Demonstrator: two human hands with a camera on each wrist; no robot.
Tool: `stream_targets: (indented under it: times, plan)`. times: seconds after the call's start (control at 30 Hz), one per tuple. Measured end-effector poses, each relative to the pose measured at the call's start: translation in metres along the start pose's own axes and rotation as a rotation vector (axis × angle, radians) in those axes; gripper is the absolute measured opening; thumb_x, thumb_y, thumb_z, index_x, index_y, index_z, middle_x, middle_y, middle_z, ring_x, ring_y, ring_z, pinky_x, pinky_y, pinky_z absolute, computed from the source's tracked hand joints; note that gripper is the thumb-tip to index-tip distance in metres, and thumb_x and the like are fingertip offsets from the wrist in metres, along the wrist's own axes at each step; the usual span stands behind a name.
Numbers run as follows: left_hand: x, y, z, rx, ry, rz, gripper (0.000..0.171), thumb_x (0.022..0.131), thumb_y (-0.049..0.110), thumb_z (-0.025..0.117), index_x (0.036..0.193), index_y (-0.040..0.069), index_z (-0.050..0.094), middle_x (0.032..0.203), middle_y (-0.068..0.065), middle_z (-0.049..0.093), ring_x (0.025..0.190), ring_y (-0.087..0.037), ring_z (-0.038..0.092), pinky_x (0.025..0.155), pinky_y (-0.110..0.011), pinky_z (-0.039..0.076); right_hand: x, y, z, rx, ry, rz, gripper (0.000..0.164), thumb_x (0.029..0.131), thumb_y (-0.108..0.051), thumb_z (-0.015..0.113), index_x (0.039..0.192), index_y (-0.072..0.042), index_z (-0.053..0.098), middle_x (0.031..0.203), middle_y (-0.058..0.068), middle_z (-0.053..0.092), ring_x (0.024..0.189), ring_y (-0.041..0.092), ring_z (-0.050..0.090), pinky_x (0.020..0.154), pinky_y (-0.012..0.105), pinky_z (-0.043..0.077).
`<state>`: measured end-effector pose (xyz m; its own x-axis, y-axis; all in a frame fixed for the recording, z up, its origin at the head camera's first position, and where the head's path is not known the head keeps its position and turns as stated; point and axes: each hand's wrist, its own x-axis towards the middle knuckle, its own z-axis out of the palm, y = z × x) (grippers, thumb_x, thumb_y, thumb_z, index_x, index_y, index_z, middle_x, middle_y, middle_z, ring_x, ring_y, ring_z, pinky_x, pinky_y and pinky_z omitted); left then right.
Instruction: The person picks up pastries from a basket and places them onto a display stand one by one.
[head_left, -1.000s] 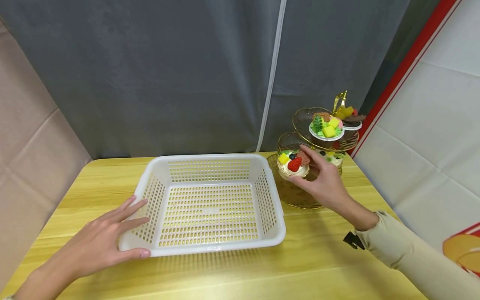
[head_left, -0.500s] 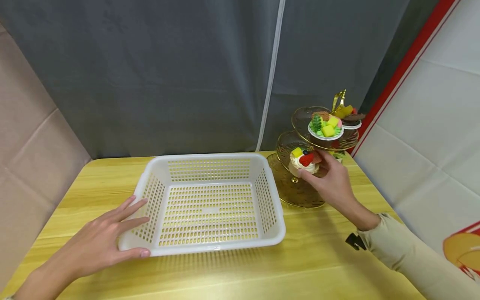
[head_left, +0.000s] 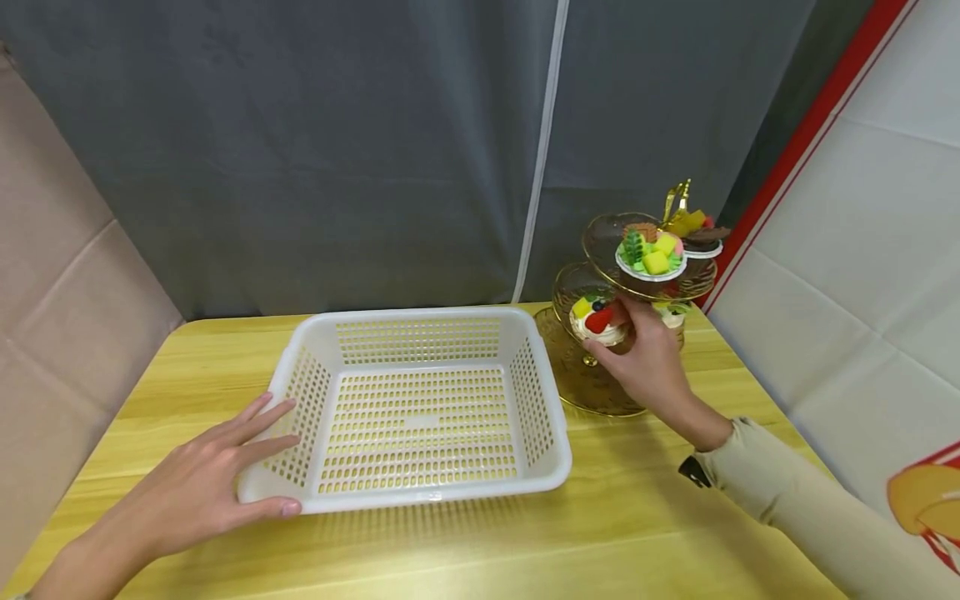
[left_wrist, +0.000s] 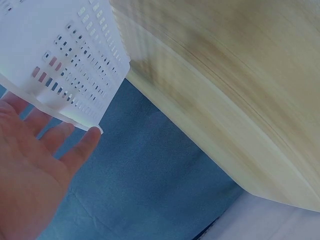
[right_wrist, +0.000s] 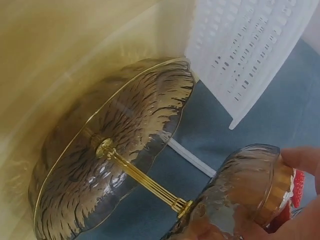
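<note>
My right hand (head_left: 648,354) pinches a toy fruit tart (head_left: 597,327) topped with cream, a strawberry and a yellow cube. The tart sits at the left of the middle tier of a gold-rimmed glass stand (head_left: 600,392). In the right wrist view its brown shell (right_wrist: 276,197) shows at the tier's edge, beside finger and thumb. At the left, my left hand (head_left: 202,479) rests spread on the rim of a white plastic basket (head_left: 420,497), thumb along the front corner. From the left wrist view, the fingers (left_wrist: 80,150) lie straight at that rim.
On the stand's top tier are a green-and-yellow dessert cup (head_left: 652,257) and a dark one (head_left: 705,242) near the gold handle (head_left: 677,200). Another dessert (head_left: 671,315) is partly hidden behind my right hand. A grey curtain (head_left: 337,167) hangs behind the wooden table (head_left: 487,550).
My right hand has carried the tart from the stand's left side rightward over the middle tier, then slightly back left. My left hand and the basket have stayed still.
</note>
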<state>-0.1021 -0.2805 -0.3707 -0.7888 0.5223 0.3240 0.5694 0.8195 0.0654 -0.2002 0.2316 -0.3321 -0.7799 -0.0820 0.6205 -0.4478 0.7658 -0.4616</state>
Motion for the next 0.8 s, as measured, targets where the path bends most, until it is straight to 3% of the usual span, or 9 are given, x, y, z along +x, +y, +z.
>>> stream_targets:
  times: [0.23, 0.37, 0.47, 0.63, 0.8]
  plan:
    - [0.001, 0.0, 0.0, 0.001, 0.006, 0.003, 0.07, 0.071, 0.07, 0.074, 0.118, 0.018, 0.074, 0.15, -0.002, 0.048, 0.145, -0.021, 0.033, 0.084, -0.052, 0.049, 0.0, 0.0, 0.003, -0.056, -0.037, -0.014, 0.059, 0.077, -0.014, 0.084, 0.124, 0.004, 0.053, 0.094, 0.013, 0.052, 0.084, 0.027, 0.047, 0.07, 0.042, 0.038]
    - [0.002, 0.0, 0.0, -0.006, -0.002, 0.002, 0.07, 0.071, 0.07, 0.075, 0.118, 0.018, 0.074, 0.15, -0.003, 0.048, 0.145, -0.022, 0.035, 0.084, -0.053, 0.05, -0.002, -0.002, 0.002, -0.071, -0.063, 0.016, 0.07, 0.081, -0.018, 0.081, 0.137, 0.007, 0.048, 0.121, 0.022, 0.057, 0.105, 0.038, 0.054, 0.083, 0.055, 0.045]
    - [0.003, 0.0, 0.0, -0.008, -0.005, -0.002, 0.07, 0.071, 0.07, 0.074, 0.118, 0.019, 0.074, 0.15, -0.003, 0.048, 0.144, -0.023, 0.036, 0.084, -0.054, 0.049, -0.005, -0.004, 0.0, -0.092, -0.076, 0.017, 0.076, 0.083, -0.019, 0.077, 0.144, 0.009, 0.043, 0.145, 0.029, 0.045, 0.125, 0.046, 0.048, 0.096, 0.063, 0.041]
    - [0.003, -0.001, 0.001, -0.012, 0.001, 0.006, 0.07, 0.07, 0.07, 0.075, 0.119, 0.019, 0.074, 0.15, -0.004, 0.048, 0.142, -0.026, 0.039, 0.084, -0.055, 0.049, -0.012, -0.008, -0.006, -0.123, -0.072, -0.015, 0.074, 0.082, -0.016, 0.075, 0.145, 0.007, 0.044, 0.148, 0.026, 0.043, 0.13, 0.045, 0.046, 0.097, 0.062, 0.041]
    - [0.005, -0.003, -0.001, -0.025, -0.019, 0.009, 0.065, 0.074, 0.065, 0.075, 0.121, 0.019, 0.073, 0.15, -0.005, 0.049, 0.139, -0.031, 0.042, 0.088, -0.056, 0.047, -0.025, -0.006, -0.018, -0.129, -0.038, -0.04, 0.065, 0.083, -0.014, 0.075, 0.141, 0.002, 0.051, 0.143, 0.022, 0.05, 0.128, 0.041, 0.05, 0.093, 0.061, 0.044]
